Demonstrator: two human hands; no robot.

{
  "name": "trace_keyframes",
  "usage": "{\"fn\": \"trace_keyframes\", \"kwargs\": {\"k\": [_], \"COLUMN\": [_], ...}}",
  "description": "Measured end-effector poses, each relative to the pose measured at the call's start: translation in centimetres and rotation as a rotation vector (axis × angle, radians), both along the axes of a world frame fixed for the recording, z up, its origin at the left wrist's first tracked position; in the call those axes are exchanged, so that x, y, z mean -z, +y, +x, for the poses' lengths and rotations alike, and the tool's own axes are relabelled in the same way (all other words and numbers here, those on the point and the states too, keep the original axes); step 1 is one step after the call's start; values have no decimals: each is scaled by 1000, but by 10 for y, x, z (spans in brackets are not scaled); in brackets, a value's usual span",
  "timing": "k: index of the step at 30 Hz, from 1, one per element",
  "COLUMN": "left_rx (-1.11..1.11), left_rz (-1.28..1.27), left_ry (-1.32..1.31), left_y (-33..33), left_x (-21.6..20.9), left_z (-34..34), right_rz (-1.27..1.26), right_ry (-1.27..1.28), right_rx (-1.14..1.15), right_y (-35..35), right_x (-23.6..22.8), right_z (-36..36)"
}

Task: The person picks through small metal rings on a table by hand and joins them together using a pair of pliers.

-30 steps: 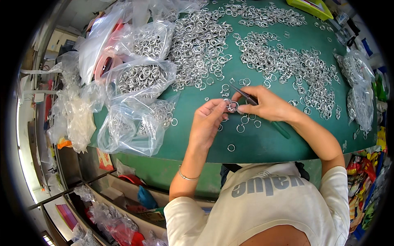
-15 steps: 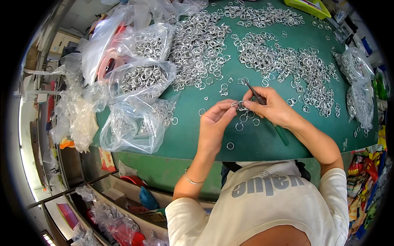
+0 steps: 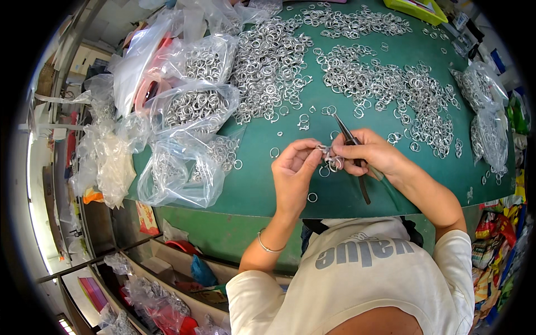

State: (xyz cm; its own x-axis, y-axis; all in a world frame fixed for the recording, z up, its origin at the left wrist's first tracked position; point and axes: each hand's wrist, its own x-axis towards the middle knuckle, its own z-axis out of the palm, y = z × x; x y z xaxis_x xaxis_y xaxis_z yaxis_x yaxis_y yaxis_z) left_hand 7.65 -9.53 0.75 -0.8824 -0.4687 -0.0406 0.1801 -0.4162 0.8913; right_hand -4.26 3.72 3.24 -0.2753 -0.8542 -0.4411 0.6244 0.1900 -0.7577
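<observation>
Over the green table, my left hand (image 3: 291, 170) pinches a small silver metal ring (image 3: 321, 148) between thumb and fingertips. Close beside it, my right hand (image 3: 371, 152) is wrapped round a pair of pliers (image 3: 344, 130), whose dark pointed jaws aim up and away from me. The pliers' handles stick out below the palm, spread apart. Between the two hands hangs a small cluster of linked rings (image 3: 335, 163), which the right fingertips also touch. Exactly how these rings join is too small to tell. One loose ring (image 3: 312, 197) lies near the table edge.
Large heaps of silver rings (image 3: 271, 61) cover the far part of the green table (image 3: 262, 187). Clear plastic bags of rings (image 3: 201, 106) stand at the left, with another filled bag (image 3: 488, 123) at the right. A yellow-green basket (image 3: 416, 10) sits at the far right.
The pliers have turned in my right hand and their handles now show spread apart. The rings between my hands have bunched together. My left hand stays in nearly the same place.
</observation>
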Motion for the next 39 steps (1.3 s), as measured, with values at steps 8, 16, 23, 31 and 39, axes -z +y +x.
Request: {"fn": "trace_keyframes", "kwargs": {"k": [8, 16, 23, 31, 39], "left_rx": [22, 21, -42, -143, -258], "left_rz": [-16, -209, -868, -390, -483], "left_ry": [-140, -103, -112, -89, -74], "left_y": [-13, 1, -2, 1, 1], "left_x": [-3, -13, -19, -15, -2], "left_z": [-1, 2, 4, -1, -8], "right_rz": [69, 74, 30, 114, 216], "right_ry": [255, 227, 502, 834, 977], "right_rx": [-21, 37, 167, 26, -39], "right_y": [-1, -2, -4, 0, 7], "right_x": [0, 2, -5, -7, -1], "right_z": [7, 7, 14, 13, 18]}}
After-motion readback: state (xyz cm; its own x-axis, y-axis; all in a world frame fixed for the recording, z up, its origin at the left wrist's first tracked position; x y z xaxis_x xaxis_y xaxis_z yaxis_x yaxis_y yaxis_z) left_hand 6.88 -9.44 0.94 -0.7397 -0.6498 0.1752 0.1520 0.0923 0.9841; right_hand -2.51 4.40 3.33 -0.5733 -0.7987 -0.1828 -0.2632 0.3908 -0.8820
